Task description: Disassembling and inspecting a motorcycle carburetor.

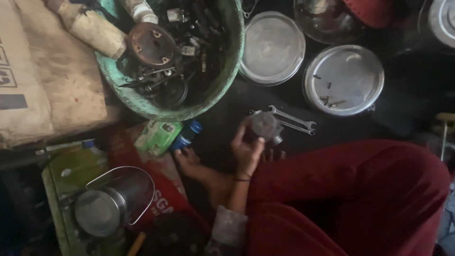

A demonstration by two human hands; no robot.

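From the head view, looking down at a dark floor [222, 123], a person sits cross-legged in dark red trousers. One hand [246, 147] is raised in front of the knees, its grip clamped around a small grey metal part [264, 125], rounded like a little housing with a stub at its lower right. Which hand this is I judge to be the left, since the forearm comes up from the left of the lap; the other hand is not in view.

The part is held just above the floor, near two spanners [294, 121] that lie side by side, touching or nearly so. Beyond them stand two shallow steel dishes: one [272, 47] bare, the other [343, 80] holding a few small screws. A green basin [232, 61] crammed with greasy black parts sits to the upper left, and a steel pail [111, 201] with a wire handle lies at lower left, beside a bare foot [189, 159].

The risk I see is a slip: the part looks smooth and possibly oily, and it is gripped by fingertips only, so it could drop onto the spanners or roll off across the dark floor, where small pieces would be hard to find. The dim light adds to that.

The part itself looks dull grey, cast, compact; finer detail is blurred.
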